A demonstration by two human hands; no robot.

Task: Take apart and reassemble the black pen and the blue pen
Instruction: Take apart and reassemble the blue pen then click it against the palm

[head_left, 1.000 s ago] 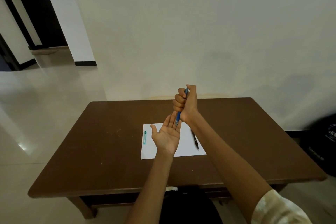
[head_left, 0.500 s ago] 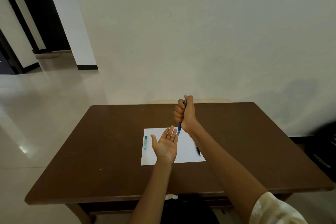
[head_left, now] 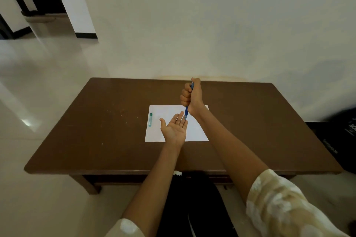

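Head view: right hand at frame centre, fist wrapped round the blue pen, pen upright, lower end poking out under the fist. Left hand just below it, palm up, fingers straight and spread, holding nothing; pen's lower end sits at the left fingertips, contact unclear. Both hands hover above the white paper on the brown table. Small teal part lies on the paper's left edge. Black pen not visible, likely hidden behind the right forearm.

Step looks like tipping or tapping the pen's insides out. To do it well: keep the palm directly under the opening, cup it slightly so small parts don't roll off, stay over the paper.
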